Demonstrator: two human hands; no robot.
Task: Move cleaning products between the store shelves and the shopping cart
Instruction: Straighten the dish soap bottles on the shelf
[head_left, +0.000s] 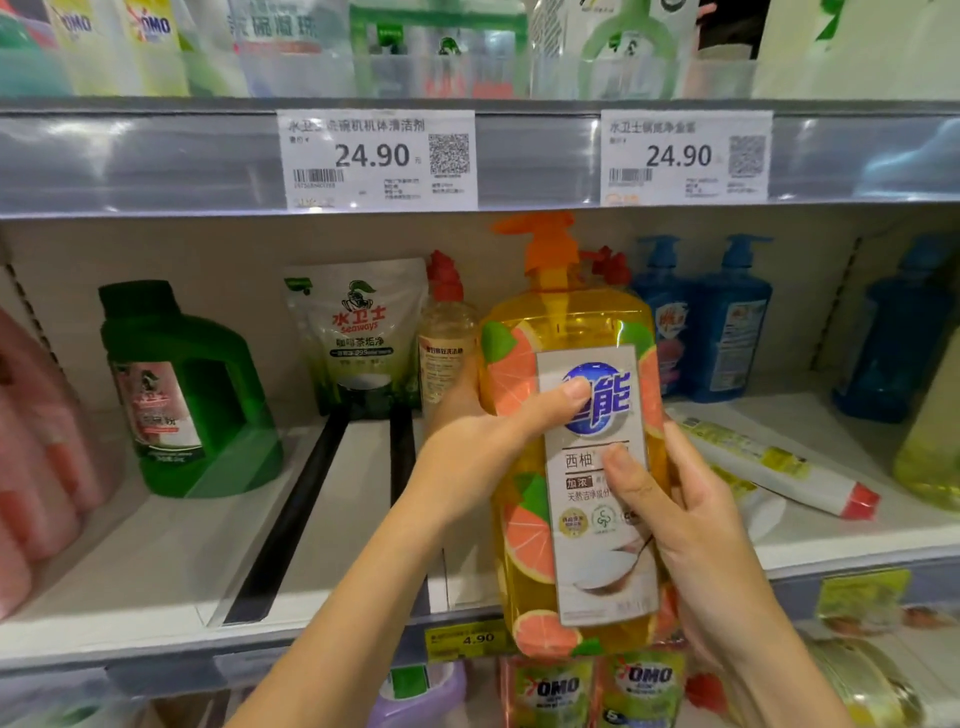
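A shop: price tags (377, 158) front stocked shelves (156, 545).

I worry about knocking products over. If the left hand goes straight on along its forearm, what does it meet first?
The left hand already grips the yellow pump bottle, which would travel ahead of it. Behind that, probably the red-capped bottle on the shelf; depth is unclear.

The dish-soap bottle (571, 322) is clear, glossy yellow plastic, with a smooth shiny label (597, 519) and an orange plastic pump (550, 244). The green jug (208, 395) is glossy translucent plastic, the pouch (358, 332) shiny film. Paper price tags (379, 158) sit behind a glossy clear plastic strip (156, 161). The shelf (156, 551) looks matt and smooth.
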